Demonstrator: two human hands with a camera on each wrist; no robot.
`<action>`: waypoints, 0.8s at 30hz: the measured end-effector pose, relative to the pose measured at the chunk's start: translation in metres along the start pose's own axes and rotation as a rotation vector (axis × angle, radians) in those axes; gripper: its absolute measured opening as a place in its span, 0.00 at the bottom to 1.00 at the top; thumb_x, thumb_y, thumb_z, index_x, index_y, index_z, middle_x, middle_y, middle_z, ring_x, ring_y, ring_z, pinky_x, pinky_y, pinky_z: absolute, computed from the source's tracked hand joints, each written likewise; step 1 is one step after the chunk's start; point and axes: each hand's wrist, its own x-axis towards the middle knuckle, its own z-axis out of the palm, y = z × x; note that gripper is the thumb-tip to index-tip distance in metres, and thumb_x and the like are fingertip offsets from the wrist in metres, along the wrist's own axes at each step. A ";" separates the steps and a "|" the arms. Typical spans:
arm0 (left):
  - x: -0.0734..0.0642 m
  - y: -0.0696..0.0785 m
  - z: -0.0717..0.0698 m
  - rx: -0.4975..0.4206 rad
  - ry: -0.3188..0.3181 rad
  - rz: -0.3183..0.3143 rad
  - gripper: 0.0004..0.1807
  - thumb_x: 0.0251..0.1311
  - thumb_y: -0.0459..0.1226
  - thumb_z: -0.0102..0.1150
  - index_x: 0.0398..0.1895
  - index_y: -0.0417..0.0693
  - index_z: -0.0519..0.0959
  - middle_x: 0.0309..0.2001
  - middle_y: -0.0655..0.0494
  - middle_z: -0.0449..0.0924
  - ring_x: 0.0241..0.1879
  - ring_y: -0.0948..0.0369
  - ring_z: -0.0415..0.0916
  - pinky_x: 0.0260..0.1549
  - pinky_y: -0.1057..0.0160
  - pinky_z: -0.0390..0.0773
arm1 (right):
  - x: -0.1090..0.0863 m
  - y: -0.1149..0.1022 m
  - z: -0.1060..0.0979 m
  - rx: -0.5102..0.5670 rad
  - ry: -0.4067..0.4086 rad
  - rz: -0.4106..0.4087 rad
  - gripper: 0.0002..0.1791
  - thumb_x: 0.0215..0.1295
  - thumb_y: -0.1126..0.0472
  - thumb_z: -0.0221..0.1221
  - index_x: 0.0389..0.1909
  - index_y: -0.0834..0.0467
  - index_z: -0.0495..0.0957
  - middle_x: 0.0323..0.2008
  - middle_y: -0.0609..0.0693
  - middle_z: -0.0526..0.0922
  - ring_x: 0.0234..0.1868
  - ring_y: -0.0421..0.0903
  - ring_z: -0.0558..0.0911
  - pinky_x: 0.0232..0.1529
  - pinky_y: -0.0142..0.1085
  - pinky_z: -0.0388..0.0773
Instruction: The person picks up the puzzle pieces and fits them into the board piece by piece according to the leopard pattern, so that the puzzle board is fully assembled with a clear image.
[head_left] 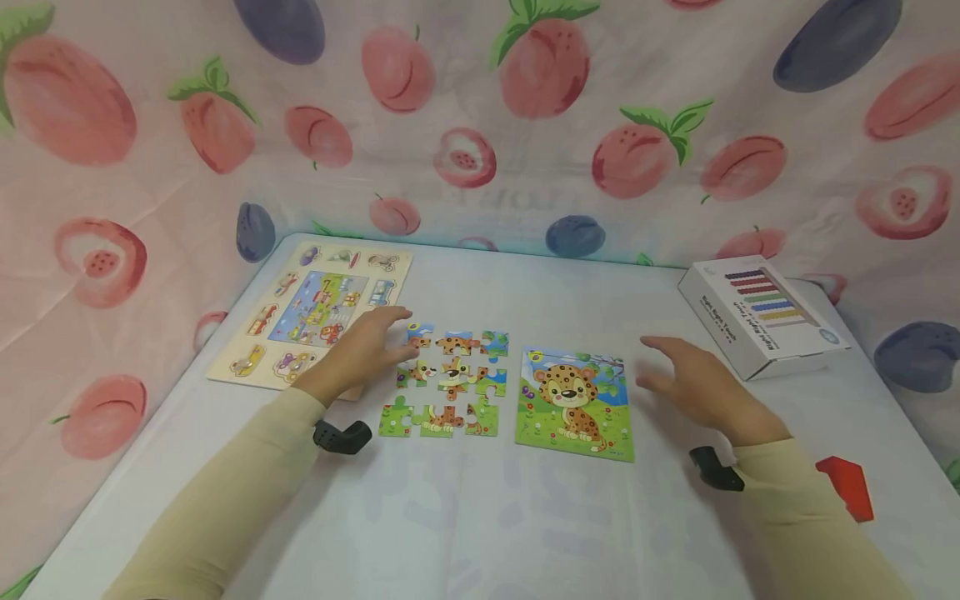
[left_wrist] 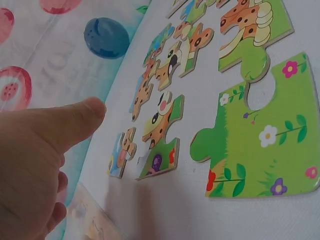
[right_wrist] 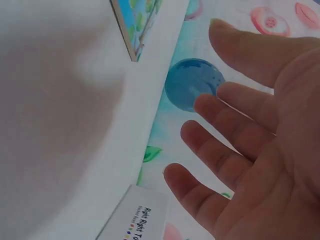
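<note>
Several jigsaw pieces lie spread in rows on the white table, among them a green flowered corner piece close to the left wrist camera. My left hand hovers at their left side, thumb and fingers apart, holding nothing. To the right of the pieces lies a square picture board showing a spotted leopard cub on grass. My right hand is just right of that board, not touching it. In the right wrist view its fingers are spread and relaxed, with nothing in the palm.
A wooden vehicle puzzle board lies at the back left, partly behind my left hand. On the right stands a white box with coloured bars printed on it. A red flat piece lies by my right forearm. Fruit-print cloth hangs behind the table.
</note>
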 end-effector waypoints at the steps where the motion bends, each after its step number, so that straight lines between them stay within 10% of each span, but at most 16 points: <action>1: 0.001 -0.001 0.001 -0.005 -0.005 -0.003 0.35 0.63 0.42 0.67 0.70 0.39 0.68 0.71 0.40 0.64 0.72 0.43 0.57 0.69 0.44 0.57 | 0.001 0.000 0.002 0.005 -0.006 0.005 0.37 0.69 0.53 0.62 0.73 0.64 0.62 0.71 0.68 0.63 0.71 0.69 0.59 0.66 0.64 0.57; 24: 0.020 -0.016 0.016 0.005 -0.076 -0.056 0.28 0.63 0.39 0.65 0.66 0.41 0.74 0.65 0.40 0.72 0.67 0.43 0.65 0.66 0.45 0.61 | 0.002 0.004 0.031 0.059 -0.059 -0.059 0.36 0.62 0.59 0.67 0.68 0.68 0.67 0.67 0.68 0.68 0.70 0.69 0.62 0.67 0.63 0.56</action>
